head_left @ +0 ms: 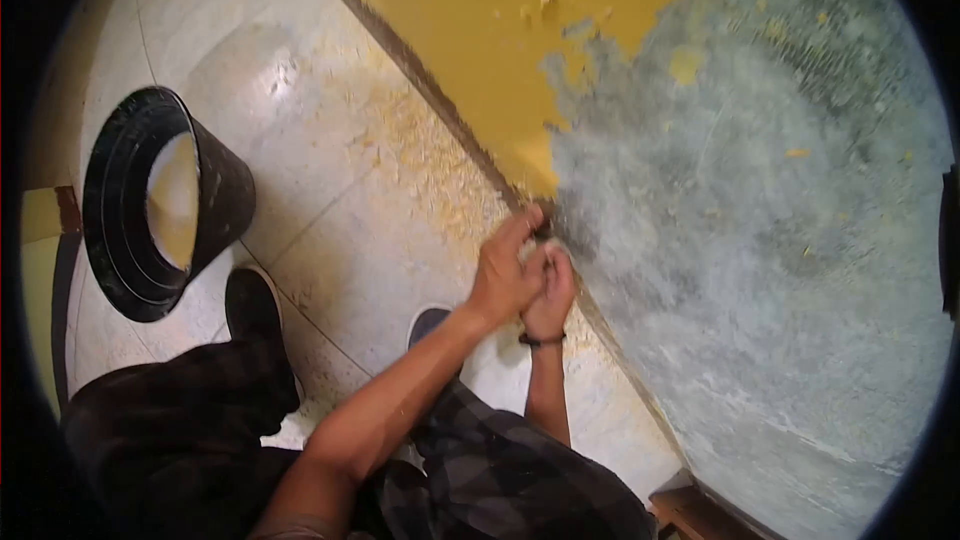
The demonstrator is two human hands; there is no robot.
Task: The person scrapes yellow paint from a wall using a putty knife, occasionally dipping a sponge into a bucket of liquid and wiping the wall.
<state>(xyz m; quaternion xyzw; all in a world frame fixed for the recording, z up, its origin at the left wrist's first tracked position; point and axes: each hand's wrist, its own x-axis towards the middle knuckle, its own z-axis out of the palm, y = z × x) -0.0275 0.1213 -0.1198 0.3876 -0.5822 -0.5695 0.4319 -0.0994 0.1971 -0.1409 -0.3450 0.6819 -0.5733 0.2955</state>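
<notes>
Low against the wall, where yellow paint (480, 50) meets bare grey plaster (720, 230), both my hands are close together. My left hand (503, 278) has its fingers bent toward the wall's bottom edge. Something small and dark shows by its fingertips, but I cannot make out what it is. Beside it, partly overlapped, my right hand (552, 298) is curled closed, with a dark bracelet (541, 340) on the wrist. Whatever the fingers of either hand hold is hidden.
A black bucket (225, 185) with a pale, yellowish content stands on the left. Paint flakes (425, 155) litter the tiled floor along the wall. My shoes (255, 310) are below, and a brown wooden piece (695, 510) sits at the lower right.
</notes>
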